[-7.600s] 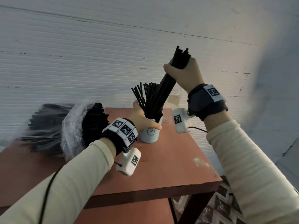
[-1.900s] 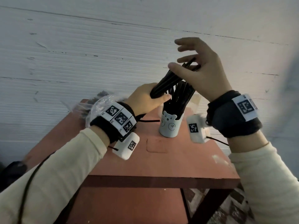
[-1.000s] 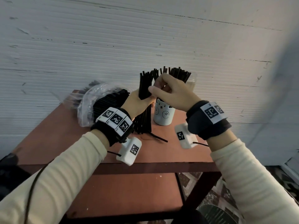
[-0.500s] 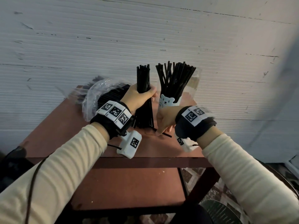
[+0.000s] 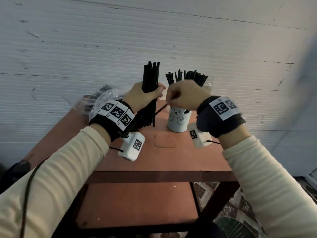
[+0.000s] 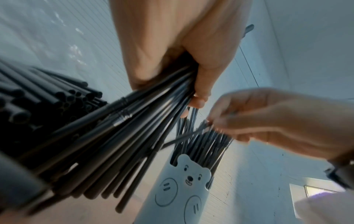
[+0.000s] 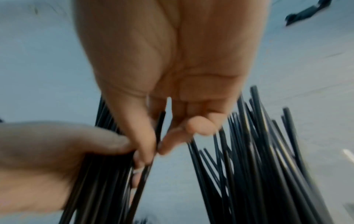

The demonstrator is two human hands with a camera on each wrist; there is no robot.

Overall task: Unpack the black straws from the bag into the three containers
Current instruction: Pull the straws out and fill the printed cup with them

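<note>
On the red table (image 5: 120, 162), my left hand (image 5: 142, 96) stays clamped round the bundle of black straws (image 5: 151, 78), upright, long axis vertical, lower ends near the tabletop, just left of the bear cup (image 5: 176, 120). My right hand (image 5: 184, 95), down by the table half a second ago, has come up pinching a stray straw (image 5: 160, 109) that slants toward the bundle. Judging by that, the loose one is recovered. More straws lie in the plastic bag (image 5: 106, 96) behind.

Cream sleeves (image 5: 72, 162), black marker-tagged wristbands (image 5: 113, 121)
</note>
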